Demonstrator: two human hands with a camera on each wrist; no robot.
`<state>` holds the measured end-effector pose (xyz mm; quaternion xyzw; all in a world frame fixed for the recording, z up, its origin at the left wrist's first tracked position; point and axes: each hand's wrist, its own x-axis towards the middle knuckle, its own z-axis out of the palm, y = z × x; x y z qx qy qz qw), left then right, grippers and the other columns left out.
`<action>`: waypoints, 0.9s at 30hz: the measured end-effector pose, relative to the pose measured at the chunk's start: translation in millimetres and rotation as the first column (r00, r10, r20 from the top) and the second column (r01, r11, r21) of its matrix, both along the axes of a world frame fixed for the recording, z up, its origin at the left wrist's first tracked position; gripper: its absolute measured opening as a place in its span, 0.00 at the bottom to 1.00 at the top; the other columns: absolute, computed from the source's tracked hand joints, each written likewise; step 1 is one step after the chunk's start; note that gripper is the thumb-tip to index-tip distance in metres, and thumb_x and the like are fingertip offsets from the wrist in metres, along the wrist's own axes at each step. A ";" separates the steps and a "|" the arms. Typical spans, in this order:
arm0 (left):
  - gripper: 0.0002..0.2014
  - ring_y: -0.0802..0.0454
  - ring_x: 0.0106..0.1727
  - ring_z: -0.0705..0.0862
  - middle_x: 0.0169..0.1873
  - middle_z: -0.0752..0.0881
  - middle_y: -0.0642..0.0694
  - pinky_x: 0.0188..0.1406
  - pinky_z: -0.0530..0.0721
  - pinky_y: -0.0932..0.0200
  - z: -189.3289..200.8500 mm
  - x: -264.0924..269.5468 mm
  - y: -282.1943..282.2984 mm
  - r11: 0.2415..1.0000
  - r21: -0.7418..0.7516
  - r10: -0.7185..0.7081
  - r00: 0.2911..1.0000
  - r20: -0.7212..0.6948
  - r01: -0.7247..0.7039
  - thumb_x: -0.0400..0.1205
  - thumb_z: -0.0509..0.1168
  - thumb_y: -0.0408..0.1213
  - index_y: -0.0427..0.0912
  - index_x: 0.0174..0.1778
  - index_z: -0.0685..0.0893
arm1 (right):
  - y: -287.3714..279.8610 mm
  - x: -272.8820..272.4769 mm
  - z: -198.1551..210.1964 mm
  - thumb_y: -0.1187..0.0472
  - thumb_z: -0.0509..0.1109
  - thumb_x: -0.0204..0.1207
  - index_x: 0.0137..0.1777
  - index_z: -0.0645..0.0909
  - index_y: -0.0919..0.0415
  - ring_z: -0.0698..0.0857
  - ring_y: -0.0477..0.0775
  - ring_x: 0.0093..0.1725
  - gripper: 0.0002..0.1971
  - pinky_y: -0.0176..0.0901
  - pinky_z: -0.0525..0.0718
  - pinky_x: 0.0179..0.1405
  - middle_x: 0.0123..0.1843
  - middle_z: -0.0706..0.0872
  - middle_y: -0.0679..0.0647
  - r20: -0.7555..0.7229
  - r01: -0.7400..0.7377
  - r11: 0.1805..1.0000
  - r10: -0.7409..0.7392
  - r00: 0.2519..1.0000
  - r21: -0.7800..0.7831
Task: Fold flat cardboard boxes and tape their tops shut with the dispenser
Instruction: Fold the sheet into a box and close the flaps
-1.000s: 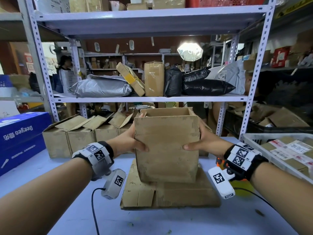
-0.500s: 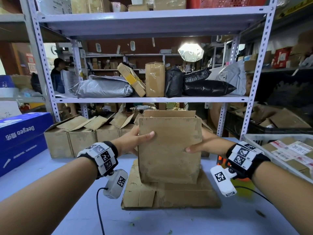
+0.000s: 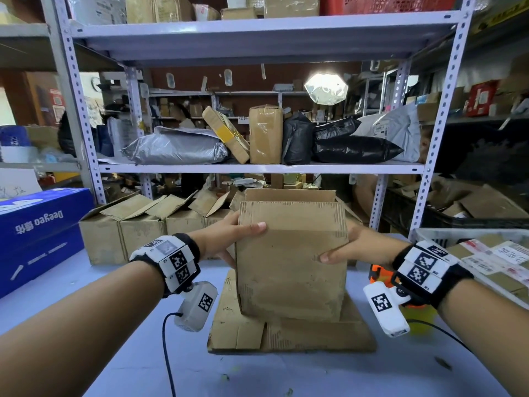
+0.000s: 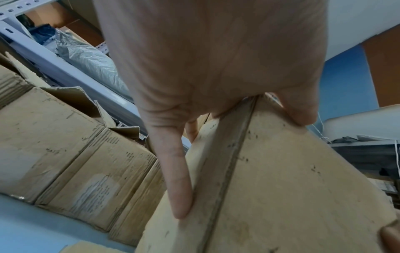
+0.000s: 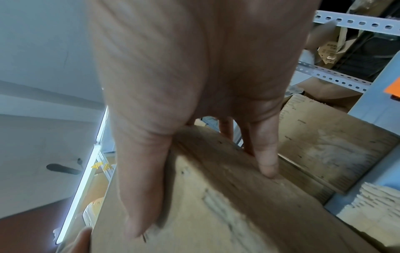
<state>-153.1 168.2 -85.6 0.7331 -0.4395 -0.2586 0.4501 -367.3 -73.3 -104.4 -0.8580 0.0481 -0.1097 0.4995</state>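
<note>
Flat cardboard (image 3: 292, 336) on blue table (image 3: 114, 353)

Grey metal shelving (image 3: 257, 167) loaded with parcels stands behind a pale blue table (image 3: 315, 373).

Box: your upright cardboard box (image 3: 290, 267) stands on flat cardboard (image 3: 289, 335).
Hands: your left hand (image 3: 229, 234) and right hand (image 3: 353, 245) grip its sides.

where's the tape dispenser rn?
Head view: the orange dispenser sits on the table at right, mostly hidden behind the right hand's wrist, between the held box and the bin.
</note>
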 end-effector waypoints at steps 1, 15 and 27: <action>0.34 0.56 0.50 0.92 0.59 0.88 0.51 0.38 0.92 0.44 -0.5 0.0 -0.2 1.000 -0.005 0.007 1.000 0.001 -0.007 0.68 0.74 0.66 0.55 0.66 0.76 | 0.7 0.0 -0.8 0.61 0.86 0.61 0.77 0.66 0.51 0.88 0.51 0.65 0.45 0.40 0.85 0.61 0.63 0.90 0.49 0.003 0.000 1.000 0.000 1.000 -0.002; 0.15 0.58 0.45 0.92 0.48 0.92 0.56 0.36 0.93 0.43 -3.6 -4.4 -16.0 0.996 -0.069 0.062 0.998 -0.015 -0.063 0.80 0.71 0.55 0.56 0.60 0.79 | -5.2 14.1 -6.1 0.73 0.83 0.66 0.81 0.62 0.57 0.85 0.52 0.69 0.47 0.48 0.82 0.69 0.69 0.86 0.54 0.053 0.041 0.998 -0.038 0.998 -0.058; 0.17 0.45 0.62 0.85 0.65 0.82 0.45 0.41 0.92 0.34 6.8 -4.8 -18.5 0.991 0.038 0.128 0.992 -0.018 -0.127 0.88 0.59 0.57 0.59 0.72 0.78 | 14.6 24.0 3.5 0.49 0.55 0.89 0.76 0.74 0.49 0.82 0.50 0.65 0.19 0.43 0.80 0.62 0.73 0.80 0.52 0.071 0.366 0.924 -0.374 0.925 0.109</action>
